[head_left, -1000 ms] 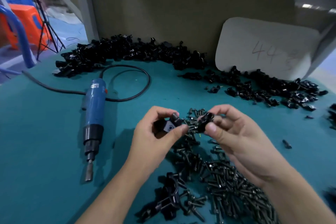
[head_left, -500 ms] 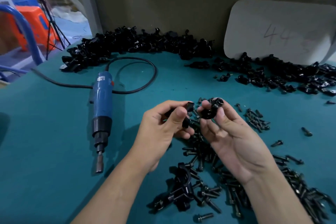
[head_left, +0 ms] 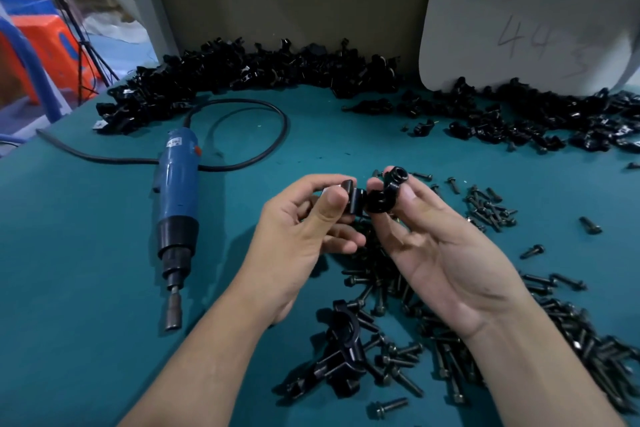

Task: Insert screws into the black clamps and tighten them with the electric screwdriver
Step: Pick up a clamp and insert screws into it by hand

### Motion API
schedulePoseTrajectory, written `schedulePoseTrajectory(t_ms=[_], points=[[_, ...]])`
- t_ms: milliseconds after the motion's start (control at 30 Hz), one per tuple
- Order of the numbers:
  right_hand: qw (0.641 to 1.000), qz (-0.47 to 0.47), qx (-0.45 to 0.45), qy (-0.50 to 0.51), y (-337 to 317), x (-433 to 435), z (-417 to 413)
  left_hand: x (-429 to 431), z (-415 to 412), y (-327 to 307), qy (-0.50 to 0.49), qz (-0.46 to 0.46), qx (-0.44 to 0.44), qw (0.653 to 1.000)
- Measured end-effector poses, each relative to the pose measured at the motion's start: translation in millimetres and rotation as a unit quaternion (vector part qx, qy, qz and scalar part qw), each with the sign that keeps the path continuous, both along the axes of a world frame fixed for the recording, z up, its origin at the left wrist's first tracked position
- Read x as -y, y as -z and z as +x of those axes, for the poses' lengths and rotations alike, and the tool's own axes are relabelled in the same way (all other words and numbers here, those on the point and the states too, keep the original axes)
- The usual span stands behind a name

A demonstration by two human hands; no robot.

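Since 0.5 s earlier, the 2 held parts have been drawn together, and the gap seen between them then is closed: they now touch end to end above the screws.

2 hands are seen. The left hand (head_left: 304, 236) is curled, and a black block piece (head_left: 354, 199), flat-sided and glossy, is pinched between its thumb and forefinger. The right hand (head_left: 443, 253) is turned palm up with loosely bent fingers, and a curved clamp half (head_left: 388, 192), C-shaped with a round socket at its upper end, is pinched at its fingertips.

1 electric screwdriver (head_left: 178, 191) is laid on the tabletop (head_left: 86, 270) well left of the hands. It has a smooth blue barrel, a black collar and a dull metal bit pointing toward the viewer. 1 black rubbery cable (head_left: 273, 135) is looped behind it.

The black screws (head_left: 571, 329), short with flanged heads, are scattered under and to the right of the hands, too many to be counted. A small cluster of assembled clamps (head_left: 341, 347) is lying between the forearms; its number cannot be told. 2 long heaps of loose black clamps (head_left: 242, 69) are banked along the back wall. 1 white rounded board (head_left: 526, 31), marked "44" in pencil, is leaned there. The tabletop is covered in matte teal.
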State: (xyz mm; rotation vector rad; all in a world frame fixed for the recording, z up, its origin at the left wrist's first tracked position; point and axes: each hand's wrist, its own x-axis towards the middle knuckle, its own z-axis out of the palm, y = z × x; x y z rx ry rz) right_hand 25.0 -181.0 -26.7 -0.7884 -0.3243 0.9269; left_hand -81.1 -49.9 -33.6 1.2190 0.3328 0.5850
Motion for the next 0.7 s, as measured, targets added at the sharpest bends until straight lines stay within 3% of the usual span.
schedulePoseTrajectory(t_ms=[300,533,700], points=[[0.998,-0.027,0.058,0.028,-1.9,-2.1,-5.5,0.4,-2.2,4.1,0.054,0.030,0.034,0.998],[0.996,-0.035,0.070,0.040,0.0,-2.8,-6.8,5.9,-2.3,5.5,-0.016,0.185,0.021,0.982],[0.996,-0.047,0.074,0.034,0.0,-3.9,-8.4,7.0,-2.0,9.8,-0.094,0.332,0.015,0.939]])
